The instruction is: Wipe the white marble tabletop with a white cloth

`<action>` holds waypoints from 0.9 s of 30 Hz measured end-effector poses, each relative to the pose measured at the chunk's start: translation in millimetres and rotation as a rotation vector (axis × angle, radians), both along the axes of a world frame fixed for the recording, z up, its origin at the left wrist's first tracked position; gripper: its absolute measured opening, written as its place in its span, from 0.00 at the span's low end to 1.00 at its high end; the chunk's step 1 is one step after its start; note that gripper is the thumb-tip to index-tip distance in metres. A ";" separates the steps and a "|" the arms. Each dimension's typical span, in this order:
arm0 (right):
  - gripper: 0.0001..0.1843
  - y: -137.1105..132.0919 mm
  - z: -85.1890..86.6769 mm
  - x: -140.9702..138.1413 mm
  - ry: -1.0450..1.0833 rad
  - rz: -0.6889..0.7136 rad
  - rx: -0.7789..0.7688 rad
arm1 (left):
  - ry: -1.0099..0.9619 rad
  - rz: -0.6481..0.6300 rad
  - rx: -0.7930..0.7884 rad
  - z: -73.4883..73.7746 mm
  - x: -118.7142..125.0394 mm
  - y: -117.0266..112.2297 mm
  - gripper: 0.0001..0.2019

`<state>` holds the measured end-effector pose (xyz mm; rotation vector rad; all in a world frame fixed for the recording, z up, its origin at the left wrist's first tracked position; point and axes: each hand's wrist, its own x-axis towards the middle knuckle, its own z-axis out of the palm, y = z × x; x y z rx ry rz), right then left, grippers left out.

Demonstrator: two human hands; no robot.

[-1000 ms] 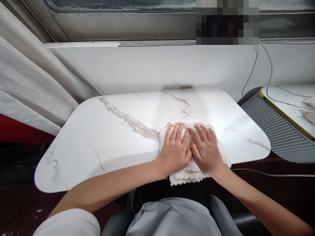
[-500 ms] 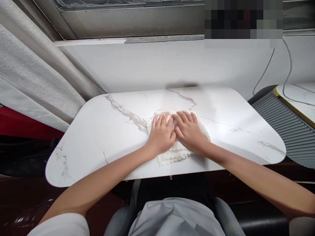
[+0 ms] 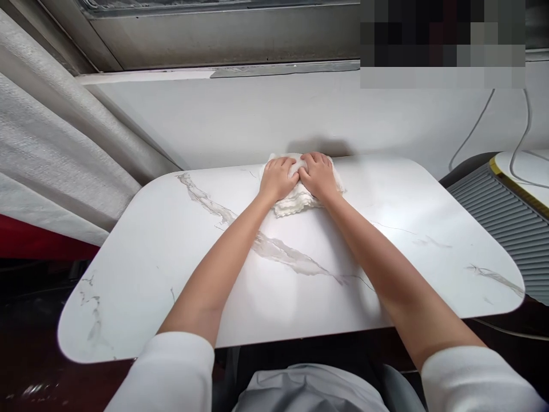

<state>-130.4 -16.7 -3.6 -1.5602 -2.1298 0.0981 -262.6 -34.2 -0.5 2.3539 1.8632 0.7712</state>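
Note:
A white, fluffy cleaning cloth (image 3: 299, 200) lies bunched at the far edge of the white marble-patterned table (image 3: 128, 269). My left hand (image 3: 279, 178) presses palm-down on the cloth's left part, with its fingers spread and pointing towards the wall. On the cloth's right part, my right hand (image 3: 319, 174) also lies flat, fingers apart. The two thumbs almost meet in the middle. Both arms stretch forward over the tabletop, and the hands cover much of the cloth.
A white wall (image 3: 206, 120) rises directly behind the table, below a metal window frame (image 3: 193, 43). Light curtains (image 3: 55, 114) hang at the left. To the right stands another table with a ribbed grey side (image 3: 501, 212), and a white cable (image 3: 474, 126) hangs above it.
Both hands have pushed the cloth forward from the middle of the table to its far edge. The cloth looks more bunched, and the arms are further extended.

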 end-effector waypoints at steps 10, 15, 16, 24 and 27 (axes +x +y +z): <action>0.21 26.9 -1.4 -29.0 -0.033 -0.058 0.014 | -0.006 -0.030 -0.022 2.7 -27.0 28.4 0.17; 0.21 24.2 -2.0 -56.1 -0.013 -0.056 0.038 | -0.014 -0.034 -0.005 0.3 -54.8 26.4 0.18; 0.20 23.5 -2.5 -61.6 -0.013 -0.045 0.038 | -0.016 -0.024 -0.005 0.0 -60.4 24.7 0.18; 0.19 8.8 -7.0 -84.5 -0.017 0.046 0.068 | -0.014 0.078 -0.023 -1.9 -84.3 1.9 0.19; 0.19 -6.9 -7.0 -81.7 -0.026 0.072 0.066 | -0.003 0.074 -0.029 -2.5 -84.5 -10.9 0.19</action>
